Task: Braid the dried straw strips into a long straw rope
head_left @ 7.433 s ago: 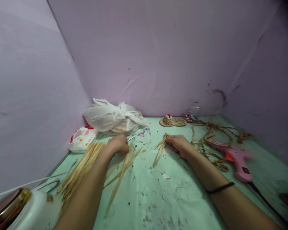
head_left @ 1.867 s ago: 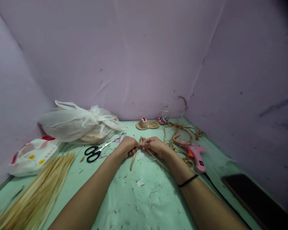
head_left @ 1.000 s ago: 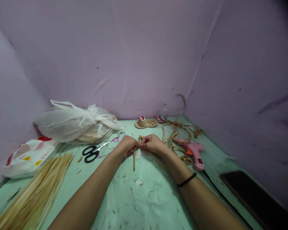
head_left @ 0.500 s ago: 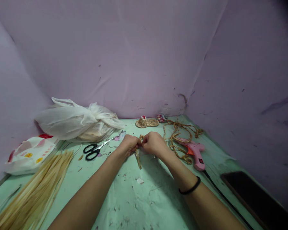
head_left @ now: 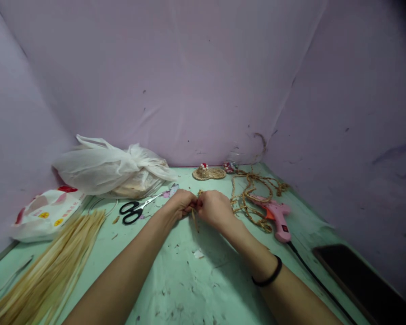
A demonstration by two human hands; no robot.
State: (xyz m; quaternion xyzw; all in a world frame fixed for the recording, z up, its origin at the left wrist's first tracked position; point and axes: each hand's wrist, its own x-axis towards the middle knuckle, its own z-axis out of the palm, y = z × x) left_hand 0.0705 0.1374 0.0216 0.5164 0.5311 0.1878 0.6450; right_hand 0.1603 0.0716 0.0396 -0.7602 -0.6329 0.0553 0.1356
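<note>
My left hand (head_left: 183,203) and my right hand (head_left: 215,207) meet over the middle of the table, fingertips pinched close together. Between them they grip a small piece of straw cord (head_left: 195,219); its tail hangs down toward me, and a bit of braid shows above the fingers. Most of the piece is hidden by my fingers. Just beyond my hands lies a small woven straw slipper (head_left: 213,174) with red and white beads on it. Black-handled scissors (head_left: 135,211) lie open left of my left hand.
Braided straw rope (head_left: 253,194) is heaped on the right beside a pink glue gun (head_left: 280,221) and a dark phone (head_left: 355,275). A clear jar of beads (head_left: 230,166) stands behind. On the left are straw strips (head_left: 54,266), a tissue pack (head_left: 47,214) and a white plastic bag (head_left: 101,169).
My right hand has turned slightly and closed in on my left. The hanging straw tail looks thinner and shorter. The whole view has shifted a little.
</note>
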